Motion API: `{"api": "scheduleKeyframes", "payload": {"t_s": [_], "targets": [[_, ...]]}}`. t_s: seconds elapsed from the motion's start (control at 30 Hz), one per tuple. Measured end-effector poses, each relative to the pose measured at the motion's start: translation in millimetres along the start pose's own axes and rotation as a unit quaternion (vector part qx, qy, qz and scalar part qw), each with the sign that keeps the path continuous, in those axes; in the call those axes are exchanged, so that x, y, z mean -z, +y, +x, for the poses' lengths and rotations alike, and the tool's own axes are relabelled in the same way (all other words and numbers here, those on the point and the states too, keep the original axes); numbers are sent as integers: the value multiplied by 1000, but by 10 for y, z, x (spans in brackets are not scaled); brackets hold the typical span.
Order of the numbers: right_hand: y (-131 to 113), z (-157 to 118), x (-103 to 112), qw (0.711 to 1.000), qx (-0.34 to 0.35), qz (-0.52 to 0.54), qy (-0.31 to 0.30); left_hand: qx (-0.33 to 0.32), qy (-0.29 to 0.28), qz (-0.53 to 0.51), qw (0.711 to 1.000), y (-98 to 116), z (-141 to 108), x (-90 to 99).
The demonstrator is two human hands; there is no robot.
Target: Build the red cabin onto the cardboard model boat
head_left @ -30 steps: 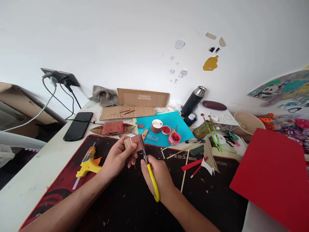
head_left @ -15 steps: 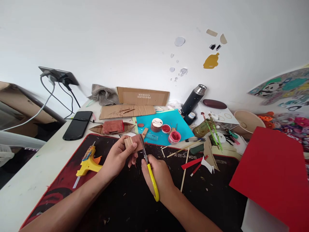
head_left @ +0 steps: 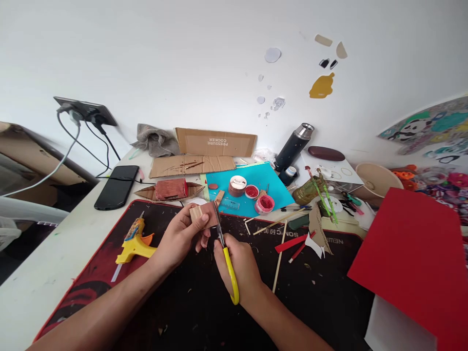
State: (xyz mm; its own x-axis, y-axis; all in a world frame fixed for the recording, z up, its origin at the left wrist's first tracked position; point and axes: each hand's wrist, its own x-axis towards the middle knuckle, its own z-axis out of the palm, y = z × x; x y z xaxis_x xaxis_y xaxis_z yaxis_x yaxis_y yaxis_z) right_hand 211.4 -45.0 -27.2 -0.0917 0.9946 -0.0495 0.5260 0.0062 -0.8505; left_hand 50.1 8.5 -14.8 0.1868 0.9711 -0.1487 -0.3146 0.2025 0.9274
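Observation:
Between thumb and fingers, my left hand (head_left: 186, 234) pinches a small flat piece of cardboard (head_left: 209, 212), reddish brown over most of its face with a paler striped part at the left. My right hand (head_left: 239, 265) is wrapped round yellow-handled scissors (head_left: 230, 273). Their blades point away from me and lie along the right edge of the piece; I cannot tell whether they touch it. A red-brown painted boat-like cardboard model (head_left: 171, 189) rests beyond my left hand, at the mat's far edge.
A yellow glue gun (head_left: 136, 246) lies left on the black mat (head_left: 204, 312), near a phone (head_left: 117, 187). Paint pots (head_left: 264, 204) stand on a blue sheet (head_left: 219, 181). Thin sticks (head_left: 280, 256) and scraps lie right, before a large red sheet (head_left: 413, 263). A black flask (head_left: 294, 146) leans behind.
The view has shifted slightly. My hands, the cardboard piece and the scissors keep nearly the same position, with the blades still at the piece's right edge.

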Motion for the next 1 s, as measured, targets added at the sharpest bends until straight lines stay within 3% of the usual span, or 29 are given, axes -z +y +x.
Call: {"api": "scheduleKeyframes", "payload": {"t_s": [0.23, 0.47, 0.63, 1.0], "targets": [[8, -25, 12, 998, -27, 54, -15, 11, -21, 13, 1000, 57, 12, 27], [-45, -55, 168, 995, -8, 91, -45, 11, -23, 27, 999, 125, -20, 32], [-82, -23, 268, 996, -5, 72, -53, 15, -56, 36, 998, 97, -79, 15], [-109, -3, 216, 997, -38, 64, -30, 13, -57, 34, 998, 45, -81, 12]]}}
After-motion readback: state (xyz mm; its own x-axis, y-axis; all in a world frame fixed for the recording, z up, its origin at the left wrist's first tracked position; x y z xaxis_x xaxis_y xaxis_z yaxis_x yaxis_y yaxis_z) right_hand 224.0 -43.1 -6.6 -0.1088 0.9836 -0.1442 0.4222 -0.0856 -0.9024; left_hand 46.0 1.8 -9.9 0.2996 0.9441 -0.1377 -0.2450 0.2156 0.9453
